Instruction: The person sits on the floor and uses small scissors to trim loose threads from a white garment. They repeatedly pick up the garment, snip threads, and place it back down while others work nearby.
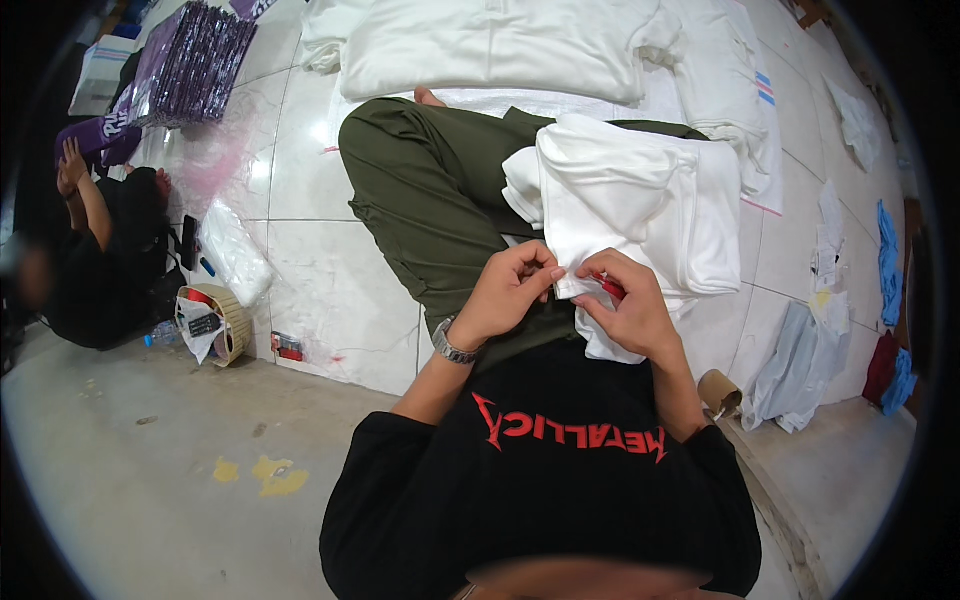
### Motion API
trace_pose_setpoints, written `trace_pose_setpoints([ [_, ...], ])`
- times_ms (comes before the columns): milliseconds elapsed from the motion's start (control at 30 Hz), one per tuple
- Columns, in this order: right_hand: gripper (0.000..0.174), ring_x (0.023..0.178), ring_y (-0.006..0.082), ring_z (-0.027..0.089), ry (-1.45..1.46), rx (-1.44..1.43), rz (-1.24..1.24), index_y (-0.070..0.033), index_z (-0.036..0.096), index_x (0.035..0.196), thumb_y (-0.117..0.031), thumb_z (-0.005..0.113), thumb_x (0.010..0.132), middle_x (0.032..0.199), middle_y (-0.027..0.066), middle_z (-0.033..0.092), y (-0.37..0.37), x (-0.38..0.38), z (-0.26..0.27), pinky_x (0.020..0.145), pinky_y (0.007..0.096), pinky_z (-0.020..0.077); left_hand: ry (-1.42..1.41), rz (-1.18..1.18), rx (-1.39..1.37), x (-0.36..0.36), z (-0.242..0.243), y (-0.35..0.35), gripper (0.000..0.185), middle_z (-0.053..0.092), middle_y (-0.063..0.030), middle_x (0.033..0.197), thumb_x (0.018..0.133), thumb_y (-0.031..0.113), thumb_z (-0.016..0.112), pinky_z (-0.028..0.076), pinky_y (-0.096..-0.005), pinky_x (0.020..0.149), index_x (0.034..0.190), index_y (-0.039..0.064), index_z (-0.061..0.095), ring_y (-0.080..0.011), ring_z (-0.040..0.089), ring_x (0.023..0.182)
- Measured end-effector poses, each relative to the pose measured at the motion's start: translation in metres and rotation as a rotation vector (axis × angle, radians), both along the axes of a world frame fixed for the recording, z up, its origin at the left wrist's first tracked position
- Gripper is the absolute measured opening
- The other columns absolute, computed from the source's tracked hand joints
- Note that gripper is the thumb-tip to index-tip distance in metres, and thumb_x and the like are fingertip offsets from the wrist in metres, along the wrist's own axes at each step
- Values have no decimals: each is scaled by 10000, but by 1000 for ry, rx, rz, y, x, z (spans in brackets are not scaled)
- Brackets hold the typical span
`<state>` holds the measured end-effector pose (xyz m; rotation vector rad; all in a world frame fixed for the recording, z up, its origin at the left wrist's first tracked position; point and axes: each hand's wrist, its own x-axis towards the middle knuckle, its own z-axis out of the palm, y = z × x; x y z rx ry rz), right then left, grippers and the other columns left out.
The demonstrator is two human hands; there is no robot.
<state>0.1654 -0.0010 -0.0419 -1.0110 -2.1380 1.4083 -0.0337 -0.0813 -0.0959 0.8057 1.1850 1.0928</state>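
A white garment (637, 202) lies bunched over my lap, its near edge between my two hands. My left hand (517, 289), with a metal watch on its wrist, pinches the edge of the cloth between thumb and fingers. Close beside it on the right, my right hand (626, 304) has a small red-handled tool (609, 286) in its curled fingers, and its fingertips touch the same cloth edge. The tool's working end is hidden, so its kind is unclear. Past my legs, a larger white garment (487, 52) is spread on white sheeting.
At the left, another person (90, 247) sits with both hands at purple packages (187, 67). A basket (238, 322), a clear plastic bundle (236, 251) and a small red packet (287, 346) lie nearer. Plastic bags (795, 367), a cardboard roll (720, 393) and blue cloth (889, 262) are at the right.
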Motion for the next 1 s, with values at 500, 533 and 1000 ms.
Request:
trace_pose_setpoints([
  [500, 239, 686, 101, 594, 237, 153, -189, -26, 735, 927, 127, 707, 746, 898, 53, 660, 5, 10, 20, 573, 232, 447, 232, 12, 382, 1, 53, 21, 188, 676, -64, 1121, 895, 33, 742, 441, -214, 635, 1082, 15, 744, -71, 576, 785],
  [533, 240, 685, 99, 592, 241, 157, -195, -27, 735, 927, 127, 705, 745, 899, 54, 660, 5, 11, 19, 571, 230, 445, 223, -10, 366, 3, 54, 22, 173, 686, -49, 1085, 881, 38, 759, 428, -212, 608, 1054, 24, 753, -67, 571, 753],
  [1000, 218, 659, 112, 587, 211, 215, -128, -39, 748, 954, 75, 751, 768, 875, 57, 655, 3, 12, 19, 557, 243, 453, 46, 63, 288, 21, 49, 19, 75, 674, -26, 912, 974, 40, 649, 470, -227, 699, 1026, -15, 656, -75, 568, 756],
])
